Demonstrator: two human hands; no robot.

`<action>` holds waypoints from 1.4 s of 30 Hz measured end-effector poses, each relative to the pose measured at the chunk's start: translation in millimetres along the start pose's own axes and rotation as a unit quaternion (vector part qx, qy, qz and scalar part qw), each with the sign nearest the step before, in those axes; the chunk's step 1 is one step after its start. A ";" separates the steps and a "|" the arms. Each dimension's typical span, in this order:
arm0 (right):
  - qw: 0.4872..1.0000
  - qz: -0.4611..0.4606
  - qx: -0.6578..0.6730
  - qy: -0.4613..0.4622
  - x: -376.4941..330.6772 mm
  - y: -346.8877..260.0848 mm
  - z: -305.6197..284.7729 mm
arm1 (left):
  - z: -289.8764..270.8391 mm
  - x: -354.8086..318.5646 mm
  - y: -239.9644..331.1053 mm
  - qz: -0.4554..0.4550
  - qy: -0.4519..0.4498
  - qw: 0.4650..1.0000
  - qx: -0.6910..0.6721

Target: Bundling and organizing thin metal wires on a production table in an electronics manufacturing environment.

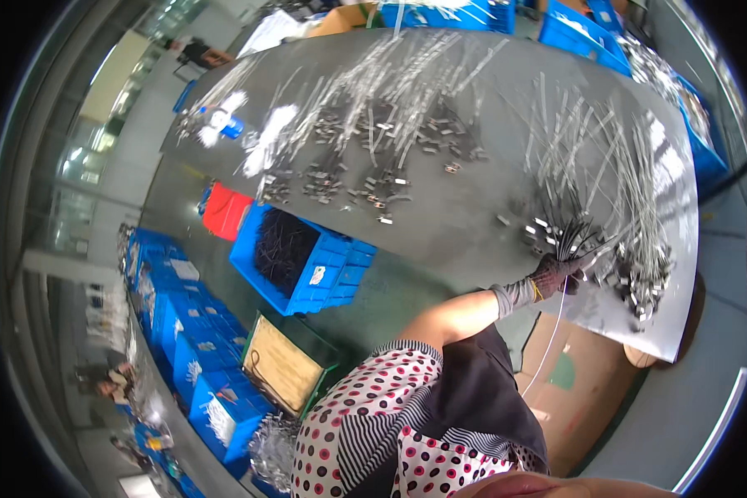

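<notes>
My left hand [553, 275] wears a dark knit glove with a grey cuff and reaches over the near right edge of the grey table [465, 212]. Its fingers are closed round a bundle of thin black cables [569, 238], whose strands fan out away from me. A white cord [551, 349] hangs from beside the glove, down past the table edge. Right of the hand lies a heap of cables with small dark connectors [639, 278]; pale, shiny strands run from it toward the far side. I cannot make out my right hand.
More cable bunches [365, 124] lie across the far left of the table, beside a blue-labelled bottle [229, 126]. A blue crate of black cables [284, 249] stands left of the table near a red container [226, 211]. Cardboard [585, 373] lies below the edge; blue crates [585, 37] line the back.
</notes>
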State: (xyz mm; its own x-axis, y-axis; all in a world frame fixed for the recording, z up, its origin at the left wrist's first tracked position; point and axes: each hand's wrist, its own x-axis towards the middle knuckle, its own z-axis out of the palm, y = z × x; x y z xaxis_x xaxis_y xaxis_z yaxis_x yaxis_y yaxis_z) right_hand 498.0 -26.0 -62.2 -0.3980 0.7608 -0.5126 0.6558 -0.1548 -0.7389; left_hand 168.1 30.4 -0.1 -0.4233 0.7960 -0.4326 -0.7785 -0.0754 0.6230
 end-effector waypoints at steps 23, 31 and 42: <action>0.988 -0.133 -0.074 -0.022 44.6 -7.7 28.5 | -41.7 -37.6 3.7 0.054 0.011 0.985 0.162; 0.988 0.072 0.115 -0.072 32.2 -42.7 27.1 | -85.4 5.6 0.6 0.295 -0.209 0.900 0.244; 0.962 -0.059 0.247 -0.102 108.9 -230.0 37.5 | -19.4 -31.7 8.8 0.099 -0.025 0.953 0.284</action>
State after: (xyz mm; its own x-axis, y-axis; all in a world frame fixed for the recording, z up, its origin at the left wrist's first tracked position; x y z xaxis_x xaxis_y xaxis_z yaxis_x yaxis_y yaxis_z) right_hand 279.8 68.8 35.5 -0.6021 0.6598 -0.4496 0.2331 -0.3933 -0.8894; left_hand 165.8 -7.2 6.4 -0.5028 0.8284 -0.2471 -0.3029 0.0989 0.9479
